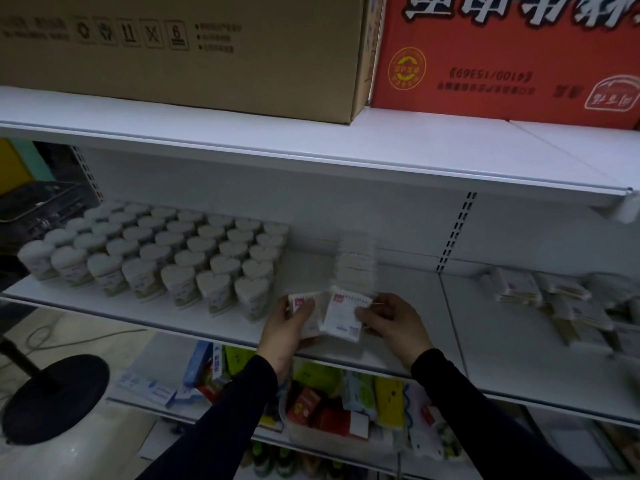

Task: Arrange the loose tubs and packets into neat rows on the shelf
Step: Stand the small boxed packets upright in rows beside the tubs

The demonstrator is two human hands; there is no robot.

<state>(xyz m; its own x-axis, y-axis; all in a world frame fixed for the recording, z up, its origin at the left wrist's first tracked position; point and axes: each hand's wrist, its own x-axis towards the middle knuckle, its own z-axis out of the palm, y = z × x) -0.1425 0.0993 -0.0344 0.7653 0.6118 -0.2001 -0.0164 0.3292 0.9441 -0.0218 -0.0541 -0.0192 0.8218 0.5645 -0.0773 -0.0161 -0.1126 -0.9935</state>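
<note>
Now each hand, left point(287, 327) and right point(391, 323), has its grip closed on a packet point(341, 315) just right of the rowed tubs point(166, 251), likely squaring them into line on the shelf point(433, 306).

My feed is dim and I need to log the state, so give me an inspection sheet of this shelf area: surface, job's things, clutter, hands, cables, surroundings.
Surface: white middle shelf, bare strip between the stock.
Job's things: tubs in neat rows at left; packets in a blurred row at centre; two more packets in the hands.
Clutter: loose pile of packets at right, unsorted.
Hands: left hand grips one packet; right hand pinches the other with its fingers.
Cables: one cable on the floor at left.
Surroundings: brown box and red box on the shelf above; mixed goods on the shelf below; round black stand base.
</note>
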